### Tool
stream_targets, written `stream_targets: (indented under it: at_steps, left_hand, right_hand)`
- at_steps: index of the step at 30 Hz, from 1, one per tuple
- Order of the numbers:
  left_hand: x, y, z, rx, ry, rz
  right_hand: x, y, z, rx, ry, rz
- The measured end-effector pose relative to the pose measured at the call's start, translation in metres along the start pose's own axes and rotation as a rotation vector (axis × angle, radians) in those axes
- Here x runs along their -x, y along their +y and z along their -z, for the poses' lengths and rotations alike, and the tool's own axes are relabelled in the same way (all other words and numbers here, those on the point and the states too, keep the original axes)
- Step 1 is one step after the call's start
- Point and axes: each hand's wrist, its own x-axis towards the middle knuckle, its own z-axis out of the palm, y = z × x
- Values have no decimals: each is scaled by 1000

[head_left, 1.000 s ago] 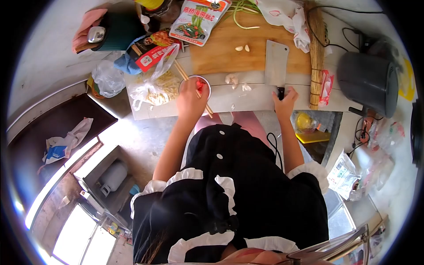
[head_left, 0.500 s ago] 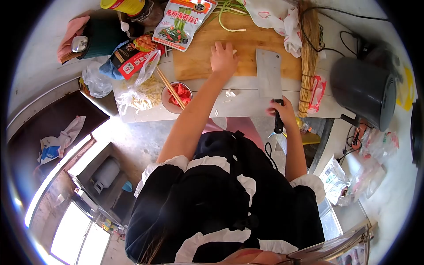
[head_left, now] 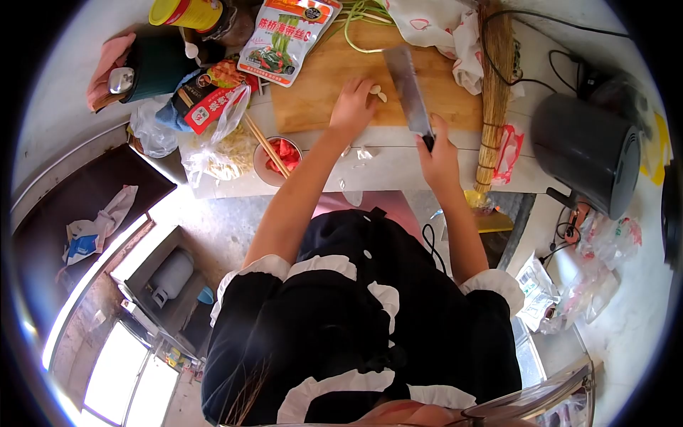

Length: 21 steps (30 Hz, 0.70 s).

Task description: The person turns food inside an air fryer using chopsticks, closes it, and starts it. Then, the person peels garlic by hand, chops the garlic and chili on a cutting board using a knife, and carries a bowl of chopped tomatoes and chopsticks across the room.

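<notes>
My right hand [head_left: 439, 151] is wrapped round the black handle of a cleaver [head_left: 407, 85]. The cleaver's broad blade is tilted on edge over the wooden cutting board [head_left: 441, 99], pointing away and slightly left. On the board, my left hand [head_left: 353, 107] lies with its fingers bent and a little apart. Small pale pieces that look like garlic cloves [head_left: 380, 94] sit right beside its fingertips, between that hand and the blade. Whether anything is under the left palm is hidden.
Left of the board stand a bowl of red food [head_left: 284, 155] with chopsticks [head_left: 265, 146] and a bag of noodle-like strands [head_left: 226, 153]. A seaweed packet [head_left: 284, 43] and green stalks [head_left: 352, 28] lie at the back. A straw brush [head_left: 492, 107] and a dark kettle [head_left: 583, 153] are right.
My right hand has lifted the cleaver from the board's front edge, up and left, turning the blade on edge. My left hand has drawn slightly nearer, with the pale pieces now showing beside it.
</notes>
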Motion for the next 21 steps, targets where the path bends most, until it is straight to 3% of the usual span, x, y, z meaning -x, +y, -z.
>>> stream_targets:
  at_steps: [3,9,15,21]
  left_hand:
    - [2,2,-4,12,25,7]
    - [5,5,-5,37,16,23]
    - [1,10,-15,-168,117,-67]
    - [2,8,-24,-111,198,-93]
  right_hand:
    - [-10,0,-14,153,-24,101]
    - [-12,-11,-14,249,-57,77]
    - [-8,-16,-7,364,-111,59]
    - [-4,-11,0,354,-98,105]
